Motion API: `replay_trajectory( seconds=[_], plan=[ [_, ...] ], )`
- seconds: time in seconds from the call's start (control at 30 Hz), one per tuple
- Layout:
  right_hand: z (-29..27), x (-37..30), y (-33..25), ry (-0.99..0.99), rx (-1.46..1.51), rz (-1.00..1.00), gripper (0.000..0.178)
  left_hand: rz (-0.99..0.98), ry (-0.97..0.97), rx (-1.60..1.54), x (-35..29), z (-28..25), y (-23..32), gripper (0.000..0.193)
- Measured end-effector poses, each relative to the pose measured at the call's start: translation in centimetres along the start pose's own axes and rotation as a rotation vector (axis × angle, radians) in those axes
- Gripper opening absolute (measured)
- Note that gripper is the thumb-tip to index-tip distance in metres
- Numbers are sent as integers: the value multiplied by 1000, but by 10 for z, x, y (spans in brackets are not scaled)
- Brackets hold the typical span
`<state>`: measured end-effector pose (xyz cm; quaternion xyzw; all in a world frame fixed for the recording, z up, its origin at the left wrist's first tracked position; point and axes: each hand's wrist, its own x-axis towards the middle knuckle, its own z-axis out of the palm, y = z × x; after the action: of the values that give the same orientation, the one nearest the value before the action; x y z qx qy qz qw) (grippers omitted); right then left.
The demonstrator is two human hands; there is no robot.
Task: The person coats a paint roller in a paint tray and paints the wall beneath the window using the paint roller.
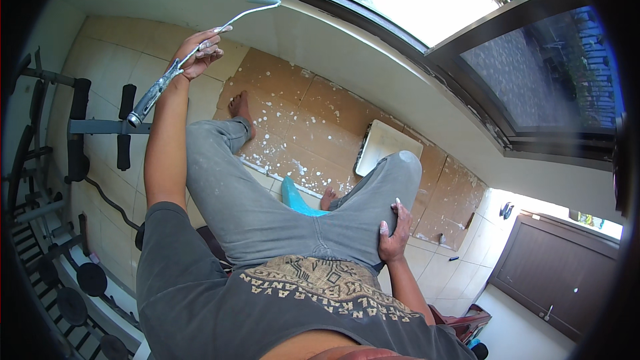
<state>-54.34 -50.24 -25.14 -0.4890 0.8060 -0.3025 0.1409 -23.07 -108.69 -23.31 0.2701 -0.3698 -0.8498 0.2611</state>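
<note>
Cardboard point(320, 103) is laid, presumably against drips; tray point(387, 147) near far edge.
Roller point(155, 98) is pinched by left hand point(202, 53); right hand point(395, 237) spread on thigh point(357, 223).

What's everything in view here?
Paint roller: one, pale, in left hand
Paint tray: one, whitish, on cardboard
Cardboard: count unclear, brown, white-spattered, on floor
Floor: one, cream-tiled, around cardboard
Walls: at least two, off-white, top and left
Windows: at least two, dark-framed, upper right and left
Door: one, dark brown, lower right
Gym equipment: count unclear, black and grey, left
Unidentified item: one, turquoise, centre
Small floor items: several, mostly dark, right
Shirt: one, dark grey, bottom
Trousers: one pair, grey, centre
Bare feet: two, near centre
Left hand: one, paint-smeared, upper left
Right hand: one, paint-flecked, on trousers
</note>
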Motion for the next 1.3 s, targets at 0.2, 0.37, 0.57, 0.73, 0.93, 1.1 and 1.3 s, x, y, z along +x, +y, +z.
replay_trajectory(
  seconds=[0.2,0.37,0.57,0.73,0.93,1.1,1.3],
  plan=[
    [0,5,-3,-22,6,24,63,-3,31,105,4,-4,-5,37],
    [1,9,-4,-55,-34,22,63,-9,47,109,2,-18,-8,40],
    [3,14,-6,-67,-51,39,62,-51,97,213,0,-13,11,43],
    [4,16,-3,-70,-54,40,61,-88,119,319,2,-11,22,41],
    [4,17,-4,-72,-42,60,61,-105,42,337,19,-32,12,40],
    [3,16,-2,-80,-55,55,61,-120,119,394,42,-49,-8,36],
    [4,19,-2,-97,-58,65,61,-270,147,482,83,-78,-45,30]
  ],
)
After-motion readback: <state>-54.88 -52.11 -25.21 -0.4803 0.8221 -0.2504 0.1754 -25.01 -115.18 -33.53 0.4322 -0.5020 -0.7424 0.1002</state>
